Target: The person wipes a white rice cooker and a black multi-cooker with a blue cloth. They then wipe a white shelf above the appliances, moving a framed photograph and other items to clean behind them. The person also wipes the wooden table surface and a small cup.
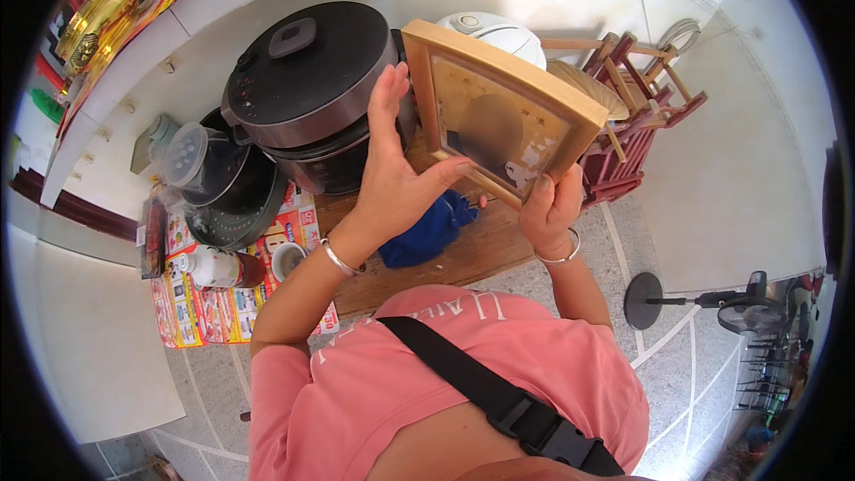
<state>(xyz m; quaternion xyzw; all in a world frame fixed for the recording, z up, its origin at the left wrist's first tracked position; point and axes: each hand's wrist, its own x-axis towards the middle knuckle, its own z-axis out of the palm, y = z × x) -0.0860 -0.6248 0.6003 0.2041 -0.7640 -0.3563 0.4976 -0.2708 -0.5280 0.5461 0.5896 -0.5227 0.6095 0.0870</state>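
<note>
A wooden picture frame (502, 48) is tilted in front of me, with a worn portrait picture (544, 121) inside, its middle blurred. My right hand (552, 210) grips the lower right corner, thumb on the front edge. Beside the frame's left edge my left hand (394, 177) is spread, fingers raised and apart from the wood. Its thumb reaches to the lower edge and seems to touch it. Below the frame, a crumpled blue cloth (424, 234) lies on the wooden table (374, 290).
A large black electric cooker (314, 73) stands against the wall, near dark pans (230, 177). A white bottle (217, 268) and small cup (287, 260) rest on printed sheets (217, 317). Stacked wooden stools (621, 147) are at right; a fan (751, 314) stands on the floor.
</note>
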